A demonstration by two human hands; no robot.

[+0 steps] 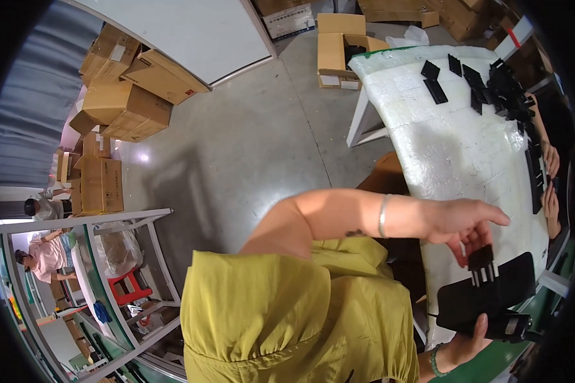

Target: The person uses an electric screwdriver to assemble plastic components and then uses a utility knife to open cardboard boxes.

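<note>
My left hand (457, 223), with a silver bangle at the wrist, reaches over the white-wrapped table (453, 153). Its thumb sticks out while the curled fingers hold a small black piece with pale prongs (481, 258); part of the grip is hidden. The prongs overlap a flat black panel (457, 303) just beneath. My right hand (476, 338), wearing a green beaded bracelet, grips that panel from the near side, thumb on top and the other fingers out of sight. By the panel's edge is a black blocky part (511, 325) with a pale label.
Black pieces (505, 89) lie heaped at the table's far left. Another person's hands (549, 159) rest by a long black strip (533, 175). An open carton (338, 54) sits on the floor; more cartons (131, 112) and a metal frame (153, 255) stand left.
</note>
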